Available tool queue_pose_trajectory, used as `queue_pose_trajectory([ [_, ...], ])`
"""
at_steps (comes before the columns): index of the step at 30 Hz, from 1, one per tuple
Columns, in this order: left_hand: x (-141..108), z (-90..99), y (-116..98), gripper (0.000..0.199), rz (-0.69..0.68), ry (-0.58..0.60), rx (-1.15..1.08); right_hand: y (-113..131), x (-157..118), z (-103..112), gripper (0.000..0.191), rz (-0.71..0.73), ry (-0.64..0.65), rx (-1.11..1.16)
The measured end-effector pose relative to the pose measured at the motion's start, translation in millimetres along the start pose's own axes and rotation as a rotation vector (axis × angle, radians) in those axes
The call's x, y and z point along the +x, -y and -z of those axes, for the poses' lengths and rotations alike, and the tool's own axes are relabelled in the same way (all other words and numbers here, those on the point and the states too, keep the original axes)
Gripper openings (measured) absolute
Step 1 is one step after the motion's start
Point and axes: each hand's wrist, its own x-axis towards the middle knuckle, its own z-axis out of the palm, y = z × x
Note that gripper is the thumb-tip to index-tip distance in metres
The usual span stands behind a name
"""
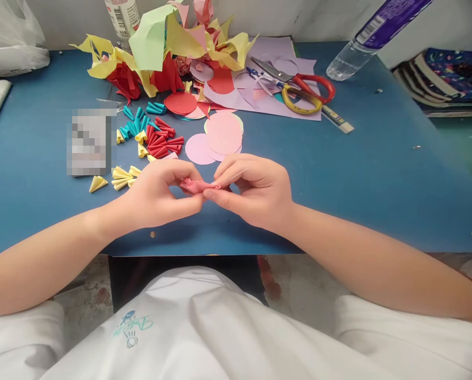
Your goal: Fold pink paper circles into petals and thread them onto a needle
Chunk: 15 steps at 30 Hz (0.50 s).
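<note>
Above the near edge of the blue table, a small rolled piece of pink paper (pixel 198 186) is pinched between both hands. My left hand (pixel 160 187) has its fingers closed round the left end. The thumb and fingers of my right hand (pixel 257 192) grip the right end, with a thin pale stick (pixel 239 173) poking out beside them. Just beyond lie pink and lilac paper circles (pixel 224 134), partly stacked. Rolled paper cones sit past my left hand: red ones (pixel 162 140), teal ones (pixel 135 124) and yellow ones (pixel 121 177).
Crumpled yellow, green and red paper scraps (pixel 168 47) heap at the back. Two pairs of scissors (pixel 299 87) rest on a cut lilac sheet (pixel 307 111). Behind them leans a water bottle (pixel 350 58). A plastic bag (pixel 12 39) occupies the far left corner, and books (pixel 450 79) lie at right.
</note>
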Motion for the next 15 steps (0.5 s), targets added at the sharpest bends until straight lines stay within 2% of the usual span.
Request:
queue_pose_trajectory([
  [5, 1.7, -2.0, 1.6, 0.021, 0.103, 0.061, -0.153, 4.3, 1.1, 1.8, 0.019, -0.045, 0.028, -0.025],
  [12, 1.9, 0.2, 6.9, 0.031, 0.061, 0.029, -0.129, 3.9, -1.7, 6.3, 0.007, -0.123, 0.060, -0.061],
  [15, 1.2, 1.5, 8.2, 0.036, 0.033, 0.002, -0.063, 3.2, -0.7, 7.0, 0.009, -0.141, 0.073, -0.055],
])
